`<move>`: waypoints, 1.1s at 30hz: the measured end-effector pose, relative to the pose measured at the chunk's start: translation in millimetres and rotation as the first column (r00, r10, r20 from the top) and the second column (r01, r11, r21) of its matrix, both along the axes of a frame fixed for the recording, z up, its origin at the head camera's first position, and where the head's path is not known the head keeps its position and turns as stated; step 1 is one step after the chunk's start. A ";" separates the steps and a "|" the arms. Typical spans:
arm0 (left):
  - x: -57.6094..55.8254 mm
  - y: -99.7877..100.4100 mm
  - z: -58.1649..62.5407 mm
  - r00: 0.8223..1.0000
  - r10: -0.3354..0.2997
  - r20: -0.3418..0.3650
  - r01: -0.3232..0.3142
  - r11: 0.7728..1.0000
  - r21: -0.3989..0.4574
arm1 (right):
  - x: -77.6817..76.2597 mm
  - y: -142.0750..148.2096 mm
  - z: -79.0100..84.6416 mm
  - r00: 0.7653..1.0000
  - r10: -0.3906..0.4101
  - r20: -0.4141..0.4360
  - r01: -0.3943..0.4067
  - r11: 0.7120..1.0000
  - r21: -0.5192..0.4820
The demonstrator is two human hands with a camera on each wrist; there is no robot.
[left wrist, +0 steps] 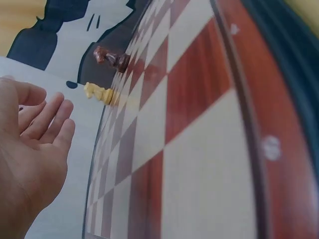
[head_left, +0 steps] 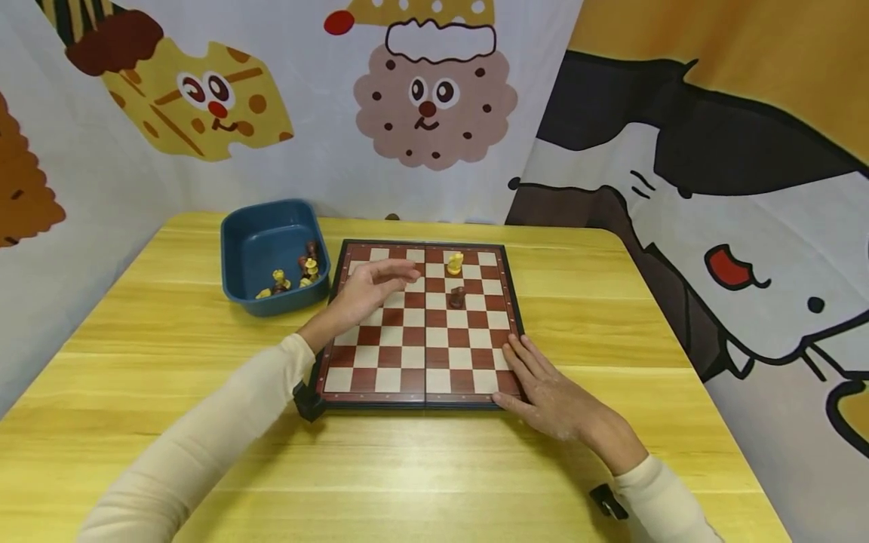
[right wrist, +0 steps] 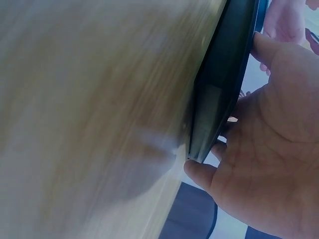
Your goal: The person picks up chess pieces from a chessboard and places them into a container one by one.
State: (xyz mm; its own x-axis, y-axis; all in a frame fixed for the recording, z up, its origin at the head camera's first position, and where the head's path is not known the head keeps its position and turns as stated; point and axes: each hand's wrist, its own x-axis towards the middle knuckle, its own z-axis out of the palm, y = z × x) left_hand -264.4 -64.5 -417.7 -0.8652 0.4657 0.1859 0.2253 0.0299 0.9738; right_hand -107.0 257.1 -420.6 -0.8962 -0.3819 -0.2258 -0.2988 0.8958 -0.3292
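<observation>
A red-and-cream chessboard (head_left: 390, 356) with a dark border lies on the table. On its right half stand a yellow knight (head_left: 455, 263) near the far edge and a dark brown knight (head_left: 457, 297) just in front of it. My left hand (head_left: 370, 289) hovers over the board's left half, fingers extended and nothing in them; the left wrist view shows its palm (left wrist: 37, 149) beside the board. At the near right corner my right hand (head_left: 553, 396) rests along the board's edge with fairly straight fingers, touching its dark side (right wrist: 219, 94).
Left of the board stands a blue bin (head_left: 234, 256) with several yellow and brown chess pieces (head_left: 280, 282) inside. A black clip-like piece (head_left: 309, 401) sits by the board's near left corner. A printed cloth (head_left: 305, 173) hangs behind the wooden table (head_left: 421, 475).
</observation>
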 end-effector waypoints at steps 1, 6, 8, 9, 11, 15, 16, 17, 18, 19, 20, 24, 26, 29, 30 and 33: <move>-0.7 0.6 0.7 1.000 0.002 0.000 -0.002 1.000 0.000 | -0.4 -0.3 -0.4 1.000 0.000 -0.003 0.000 1.000 -0.005; -3.5 8.3 2.2 1.000 0.003 0.011 -0.003 1.000 0.008 | -1.0 0.1 -0.6 1.000 0.000 -0.013 0.000 1.000 -0.010; -3.9 13.7 2.2 1.000 0.002 0.014 -0.003 1.000 0.008 | -1.1 0.0 0.1 1.000 0.000 -0.013 -0.001 1.000 -0.012; -3.9 16.6 2.4 1.000 0.000 0.015 0.000 1.000 0.009 | -1.1 0.2 0.1 1.000 0.003 -0.013 -0.003 1.000 -0.014; -4.5 22.8 1.6 1.000 -0.008 0.018 0.008 1.000 0.003 | -1.3 0.2 0.3 1.000 0.001 -0.004 -0.001 1.000 -0.009; -6.5 33.7 -0.9 0.999 -0.040 0.019 0.040 0.999 -0.011 | -1.4 -0.4 0.4 1.000 0.003 0.003 -0.003 1.000 0.002; -6.9 35.7 -1.6 0.999 -0.045 0.018 0.046 0.999 -0.022 | -1.6 -0.8 0.7 1.000 0.003 0.007 -0.003 1.000 0.007; -7.2 37.2 -2.4 0.999 -0.050 0.019 0.050 0.998 -0.031 | -1.9 -1.0 0.6 1.000 0.006 0.007 -0.006 1.000 0.008; -7.2 38.2 -2.9 0.999 -0.048 0.024 0.049 0.998 -0.046 | -2.3 -1.4 0.5 1.000 0.010 0.008 -0.010 1.000 0.012; -8.1 39.5 -4.0 0.999 -0.046 0.027 0.048 0.997 -0.061 | -2.8 -1.3 1.3 1.000 0.013 0.010 -0.014 1.000 0.013; -8.6 40.2 -5.1 0.998 -0.044 0.034 0.046 0.996 -0.070 | -3.4 -1.1 1.7 1.000 0.014 0.016 -0.014 1.000 0.019; -9.1 42.2 -9.7 0.997 -0.040 0.068 0.045 0.995 -0.087 | -5.1 -2.6 3.0 0.999 0.026 0.025 -0.027 0.999 0.020; -9.1 46.2 -11.7 0.996 -0.053 0.078 0.059 0.995 -0.084 | -4.5 -2.3 3.8 0.999 0.025 0.028 -0.026 0.999 0.022; -10.0 56.1 -14.3 0.993 -0.074 0.093 0.080 0.994 -0.073 | -3.1 -0.6 4.9 1.000 0.020 0.022 -0.020 1.000 0.024; -10.0 59.2 -15.0 0.992 -0.077 0.103 0.084 0.994 -0.069 | -2.6 -0.4 5.1 1.000 0.021 0.022 -0.021 0.999 0.026; -9.9 66.6 -16.7 0.990 -0.071 0.119 0.078 0.995 -0.056 | -2.4 -0.5 3.9 0.999 0.023 0.024 -0.024 0.999 0.030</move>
State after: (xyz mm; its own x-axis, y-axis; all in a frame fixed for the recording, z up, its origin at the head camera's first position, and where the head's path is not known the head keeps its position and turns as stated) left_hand -274.3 2.2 -434.4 -0.8417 0.5372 0.0549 0.1138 0.0771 0.9905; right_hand -109.4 256.6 -416.7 -0.8813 -0.3953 -0.2591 -0.3121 0.8984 -0.3090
